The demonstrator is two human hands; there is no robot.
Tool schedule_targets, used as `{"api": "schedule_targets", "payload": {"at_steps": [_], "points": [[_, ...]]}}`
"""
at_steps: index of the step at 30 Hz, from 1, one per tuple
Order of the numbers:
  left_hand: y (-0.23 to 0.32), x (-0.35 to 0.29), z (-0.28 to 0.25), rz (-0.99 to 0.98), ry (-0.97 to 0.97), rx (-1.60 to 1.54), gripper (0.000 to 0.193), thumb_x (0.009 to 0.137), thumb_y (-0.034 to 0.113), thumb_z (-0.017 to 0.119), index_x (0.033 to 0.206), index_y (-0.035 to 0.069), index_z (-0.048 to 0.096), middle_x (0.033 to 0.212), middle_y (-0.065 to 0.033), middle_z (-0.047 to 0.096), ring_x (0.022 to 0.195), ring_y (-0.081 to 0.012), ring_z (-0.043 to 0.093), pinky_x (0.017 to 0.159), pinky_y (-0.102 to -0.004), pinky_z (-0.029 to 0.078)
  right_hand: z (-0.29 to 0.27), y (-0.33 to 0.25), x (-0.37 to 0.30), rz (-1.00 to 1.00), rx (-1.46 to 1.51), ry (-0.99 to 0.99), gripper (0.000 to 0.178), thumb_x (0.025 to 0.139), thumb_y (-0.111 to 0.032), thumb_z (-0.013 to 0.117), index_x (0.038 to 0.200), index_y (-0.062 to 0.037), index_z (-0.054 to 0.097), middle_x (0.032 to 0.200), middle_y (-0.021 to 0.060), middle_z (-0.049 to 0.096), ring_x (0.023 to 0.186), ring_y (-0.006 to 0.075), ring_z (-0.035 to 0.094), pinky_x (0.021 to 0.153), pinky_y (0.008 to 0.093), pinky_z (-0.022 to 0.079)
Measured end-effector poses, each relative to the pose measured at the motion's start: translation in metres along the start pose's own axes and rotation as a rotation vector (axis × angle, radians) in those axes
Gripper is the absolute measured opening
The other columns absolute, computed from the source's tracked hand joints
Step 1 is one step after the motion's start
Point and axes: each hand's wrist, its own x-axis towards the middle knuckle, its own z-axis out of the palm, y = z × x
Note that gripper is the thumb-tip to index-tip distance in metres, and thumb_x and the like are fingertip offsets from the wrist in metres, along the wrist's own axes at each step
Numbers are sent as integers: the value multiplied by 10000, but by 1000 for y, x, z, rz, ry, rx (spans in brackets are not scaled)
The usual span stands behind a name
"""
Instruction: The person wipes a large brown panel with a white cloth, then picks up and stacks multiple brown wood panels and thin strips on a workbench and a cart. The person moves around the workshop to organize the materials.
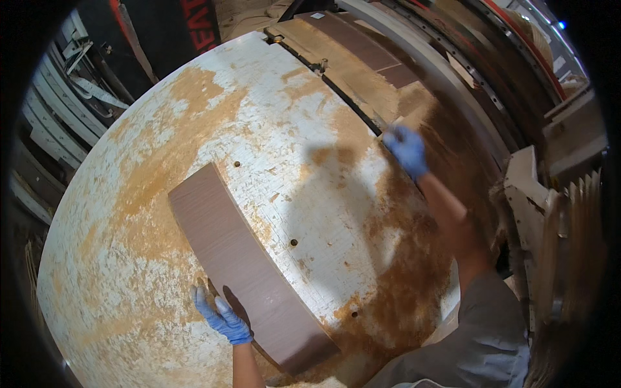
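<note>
A spread grip is being formed by the blue-gloved left hand (222, 317) beside a brown wood-grained panel (252, 258); that of the blurred blue-gloved right hand (406, 150) cannot be told. The panel is already lying on a scuffed, dusty white tabletop (272, 110); what remains is unclear. Long grey slats (58, 110) are being seen leftward.

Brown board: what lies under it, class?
The white table with brown dust shows around the brown board; the surface directly beneath is covered and cannot be seen.
</note>
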Motion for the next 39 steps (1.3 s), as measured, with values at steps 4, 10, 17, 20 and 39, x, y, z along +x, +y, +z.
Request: {"api": "schedule_targets", "payload": {"at_steps": [4,10,17,20,39], "points": [[3,-2,-2,-111,-62,-102,406,940,195,476,1325,115,373,1463,-31,241,1316,-215,275,1045,-436,308,11,56,146,-155,-593,124,437,845,-330,543,1229,-122,550,1239,109,564,1116,309,541,951,383,427],[1,1,-6,-84,-60,11,451,921,220,494,1330,82,364,1451,-61,260,1309,-227,287,998,-411,361,9,79,237,-15,-1014,50,493,828,-348,517,1297,-200,487,1349,88,468,1216,310,450,1008,431,368],[9,0,-1,-190,-47,2,480,923,248,479,1352,91,332,1462,-80,247,1333,-244,256,1050,-415,290,5,96,266,-305,-971,-23,484,825,-364,506,1280,-198,494,1349,90,465,1220,325,438,1008,454,365],[7,5,-4,-152,-86,87,487,922,263,484,1355,103,328,1464,-66,243,1330,-240,264,1036,-412,311,-1,104,271,-334,-977,-38,483,820,-364,511,1262,-168,502,1336,100,472,1217,335,434,997,465,369],[2,1,-1,-94,-88,-73,442,930,225,500,1315,64,355,1434,-109,271,1275,-286,358,1030,-413,340,-28,55,-37,-646,-365,-20,139,684,-177,637,735,-93,538,723,90,518,726,283,522,710,393,409]]}}
